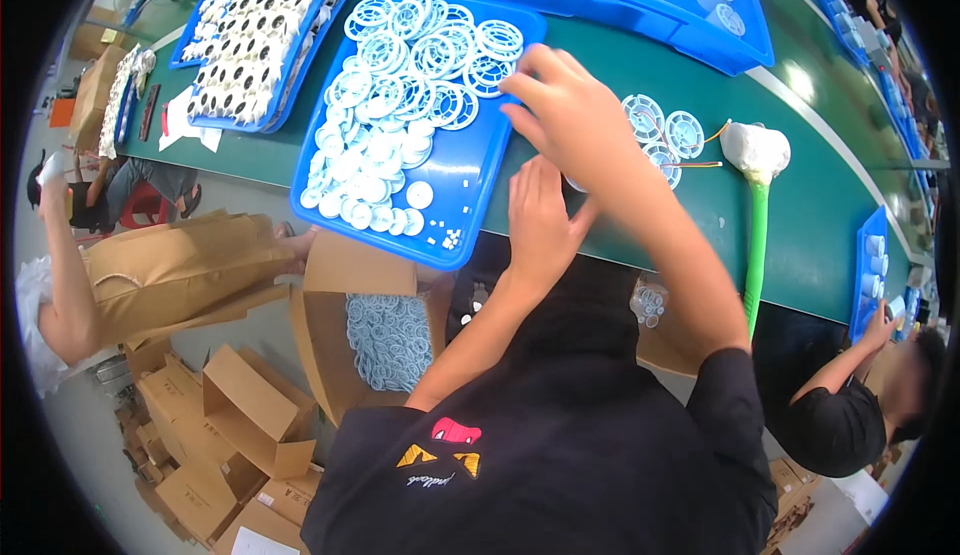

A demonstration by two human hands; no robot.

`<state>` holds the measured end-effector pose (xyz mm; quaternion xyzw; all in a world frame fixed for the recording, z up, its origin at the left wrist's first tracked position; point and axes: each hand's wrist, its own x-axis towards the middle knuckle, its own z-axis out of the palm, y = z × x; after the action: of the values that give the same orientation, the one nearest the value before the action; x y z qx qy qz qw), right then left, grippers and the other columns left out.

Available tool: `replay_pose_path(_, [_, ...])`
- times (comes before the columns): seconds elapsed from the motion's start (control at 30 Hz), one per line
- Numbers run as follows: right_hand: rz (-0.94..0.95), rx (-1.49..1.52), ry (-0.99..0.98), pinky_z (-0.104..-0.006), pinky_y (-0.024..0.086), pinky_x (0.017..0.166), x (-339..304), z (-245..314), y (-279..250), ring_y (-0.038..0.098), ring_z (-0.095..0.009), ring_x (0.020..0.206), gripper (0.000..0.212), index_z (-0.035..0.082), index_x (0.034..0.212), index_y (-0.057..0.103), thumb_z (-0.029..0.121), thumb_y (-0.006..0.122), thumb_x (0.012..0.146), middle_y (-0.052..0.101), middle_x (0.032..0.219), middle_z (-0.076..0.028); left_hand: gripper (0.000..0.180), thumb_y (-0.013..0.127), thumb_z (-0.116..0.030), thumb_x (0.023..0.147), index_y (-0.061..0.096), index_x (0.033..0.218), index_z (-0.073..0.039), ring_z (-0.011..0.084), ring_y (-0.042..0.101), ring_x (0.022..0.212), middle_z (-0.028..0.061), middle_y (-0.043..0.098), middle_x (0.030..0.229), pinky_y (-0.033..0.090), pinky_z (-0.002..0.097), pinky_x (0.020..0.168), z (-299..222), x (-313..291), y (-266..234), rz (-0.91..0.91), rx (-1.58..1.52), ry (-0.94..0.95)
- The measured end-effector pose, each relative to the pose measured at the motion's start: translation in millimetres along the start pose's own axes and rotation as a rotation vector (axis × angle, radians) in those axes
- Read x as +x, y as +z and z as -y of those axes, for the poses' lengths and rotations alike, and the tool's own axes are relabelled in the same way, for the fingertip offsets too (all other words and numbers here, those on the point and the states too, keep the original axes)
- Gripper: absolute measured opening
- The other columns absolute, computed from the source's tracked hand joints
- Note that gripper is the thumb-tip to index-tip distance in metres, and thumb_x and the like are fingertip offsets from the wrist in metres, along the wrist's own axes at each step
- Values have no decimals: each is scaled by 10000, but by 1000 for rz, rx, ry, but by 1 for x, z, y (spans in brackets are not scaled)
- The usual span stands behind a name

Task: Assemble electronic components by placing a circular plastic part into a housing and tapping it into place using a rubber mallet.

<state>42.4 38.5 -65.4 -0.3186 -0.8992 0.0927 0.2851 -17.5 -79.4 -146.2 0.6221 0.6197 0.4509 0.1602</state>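
My right hand [562, 95] is at the right rim of a blue tray [465, 170], fingers bent, thumb and forefinger apart, the fingertips at a pale blue spoked ring [488, 74]. More such rings lie heaped in the tray's far half. Small white discs [345, 170] fill its near left, with tiny white bits in the near corner. My left hand [540, 220] is at the table's near edge, below my right forearm, its fingers curled. A sliver of something pale shows by its thumb; the grip itself is mostly hidden.
Right of my hands lie round pale blue parts with wires [665, 140] and a green-handled mallet [757, 170] with a white head. A large blue bin [620, 15] stands at the back, stacked trays of white parts [262, 40] at the left. Under the table are cartons [355, 265]; other people stand nearby.
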Motion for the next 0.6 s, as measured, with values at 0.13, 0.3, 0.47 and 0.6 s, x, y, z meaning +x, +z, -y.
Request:
replay_pose_path(0.13, [232,-248,-132,-445,581,879,36,-23,39,648,-347,1084,171,41,987,777,93,731,831,664,1118,-174,610,873,-164,818,573,1312,32,409,622,1103,214,666,1166,456,484,941,-2,4,0,-100,-49,31])
replay_pose_path(0.3, [153,-217,-185,-440,585,882,40,-23,61,656,-359,1094,185,7,966,771,103,707,821,668,1128,-193,592,870,-142,822,577,1308,29,404,628,1102,211,670,1160,463,484,944,-1,3,2,-81,-54,20])
replay_pose_path(0.47, [153,-336,-138,-412,603,897,41,-28,57,652,-359,1124,173,-1,963,752,86,710,819,665,1171,-197,605,875,-154,825,574,1315,34,404,629,1109,213,672,1177,466,481,948,0,2,0,-84,-52,44])
replay_pose_path(0.6, [109,-271,-158,-417,602,911,39,-28,59,649,-355,1137,185,-3,963,746,91,734,804,662,1184,-195,609,876,-162,829,570,1317,36,405,629,1111,213,670,1189,464,480,954,3,1,1,-76,-38,45])
